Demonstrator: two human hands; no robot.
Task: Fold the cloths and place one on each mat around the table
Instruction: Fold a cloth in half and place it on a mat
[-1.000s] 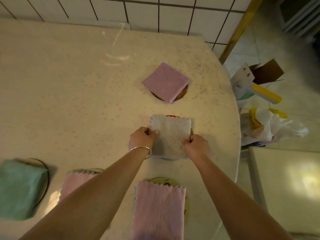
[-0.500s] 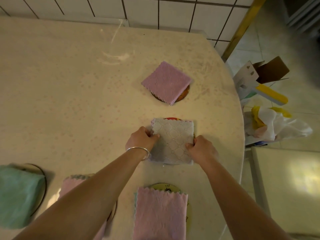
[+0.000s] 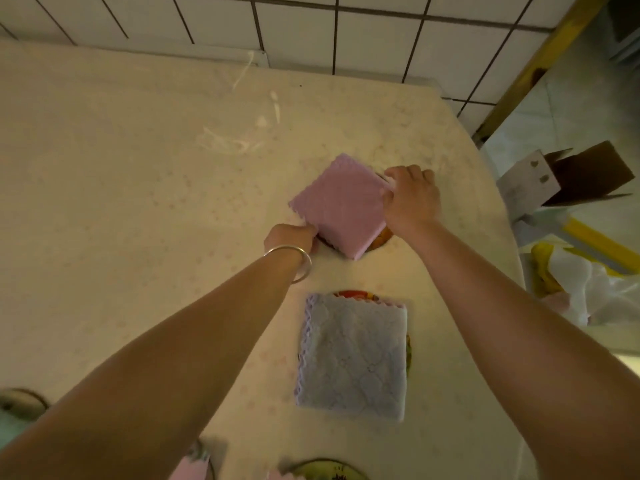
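A folded pink cloth (image 3: 344, 202) lies tilted like a diamond on a round mat (image 3: 381, 237) at the far side of the table. My right hand (image 3: 410, 199) grips its right corner. My left hand (image 3: 292, 237), with a silver bangle on the wrist, pinches its lower left edge. Nearer to me a folded grey-blue cloth (image 3: 353, 355) lies flat on another round mat (image 3: 355, 294), with no hand on it. At the bottom edge, parts of two more pink cloths (image 3: 190, 471) and a yellow mat (image 3: 325, 471) show.
The cream table (image 3: 138, 202) ends in a curved edge on the right. A white tiled wall (image 3: 311, 29) stands behind it. On the floor to the right lie a cardboard box (image 3: 568, 178) and white and yellow bags (image 3: 581, 285). Another mat (image 3: 20, 403) shows at the left.
Both hands left the grey-blue cloth and reached forward to the pink cloth, which they now hold by its edges. The camera moved forward over the table.
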